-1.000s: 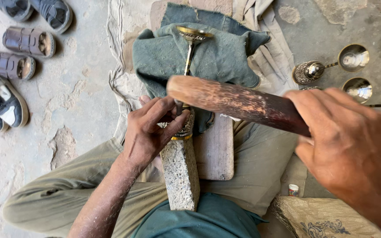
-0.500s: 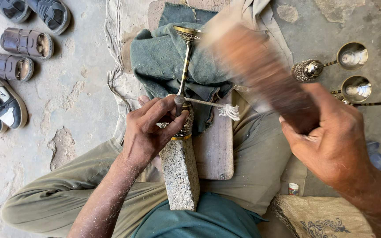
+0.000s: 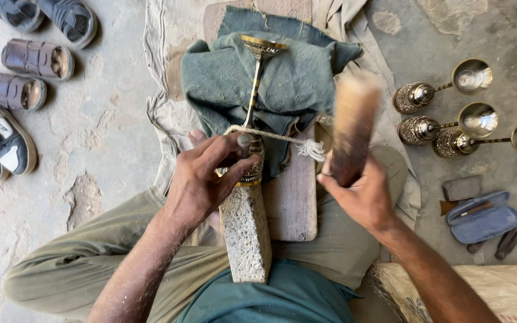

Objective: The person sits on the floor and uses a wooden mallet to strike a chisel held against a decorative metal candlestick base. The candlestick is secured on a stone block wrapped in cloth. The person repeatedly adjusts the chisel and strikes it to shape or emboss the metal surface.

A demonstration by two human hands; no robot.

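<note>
A rough concrete floor (image 3: 109, 119) carries shoes (image 3: 13, 90) at far left, a green cloth (image 3: 222, 84) on a board (image 3: 294, 197) in the middle, and three finished goblets (image 3: 450, 113) at right. The left hand (image 3: 204, 179) pinches a punch on a brass goblet (image 3: 252, 90), which lies on a stone block (image 3: 245, 233), its long axis running away from the person, cup end farthest. The right hand (image 3: 360, 194) is wrapped tight around a blurred wooden mallet (image 3: 351, 128), raised beside the goblet.

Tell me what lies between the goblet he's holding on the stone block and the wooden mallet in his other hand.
In the head view, between the goblet and the wooden mallet lie the green cloth and a frayed string end on the wooden board.
</note>
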